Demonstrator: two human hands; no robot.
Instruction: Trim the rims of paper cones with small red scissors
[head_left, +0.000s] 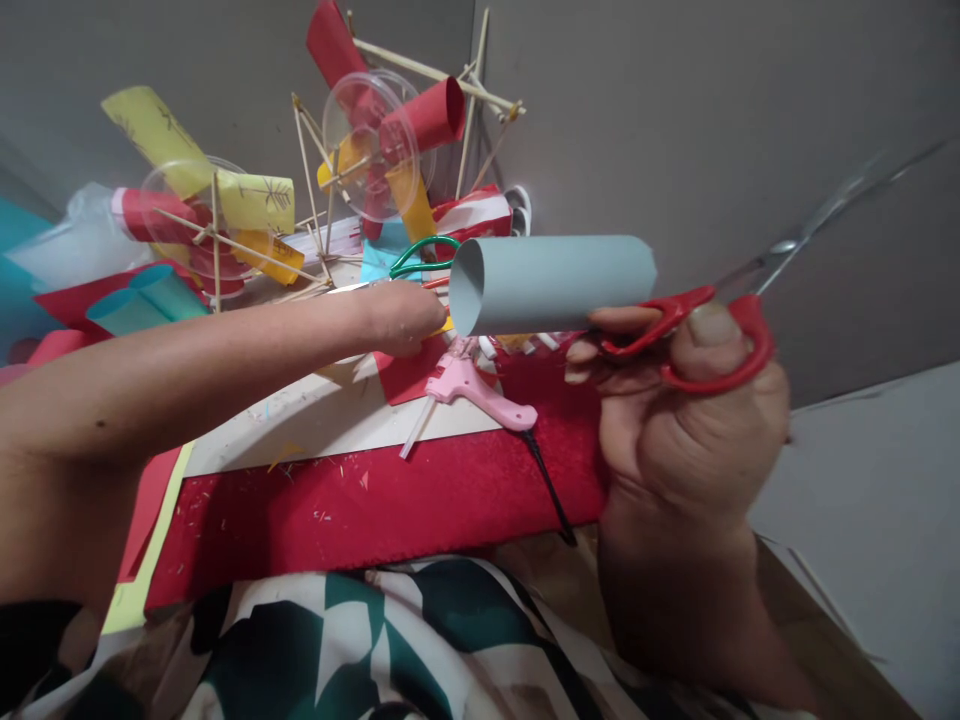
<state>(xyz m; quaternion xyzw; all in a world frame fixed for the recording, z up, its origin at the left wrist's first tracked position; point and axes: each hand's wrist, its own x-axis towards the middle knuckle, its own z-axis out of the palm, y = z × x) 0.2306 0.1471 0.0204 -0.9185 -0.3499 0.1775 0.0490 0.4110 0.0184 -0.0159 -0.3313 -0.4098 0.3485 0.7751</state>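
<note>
Gray-blue paper tube (559,285): in the middle, between the two hands, its right end by the right hand's fingertips.
Right hand (682,430): thumb and fingers wrapped on the handles of the red scissors (784,248); the blades point far right.
Left hand (405,315): by the tube's left end; fingertips hidden, so I can't tell if they grip.
Tube feel: looks light, bendy, easy to squash, probably not slippery.
Good hold: likely a soft pinch on the rim.

Handicraft workspace by grey walls (637,120): glue gun (471,388), red scissors (784,247), paper pinwheels (424,118).
</note>
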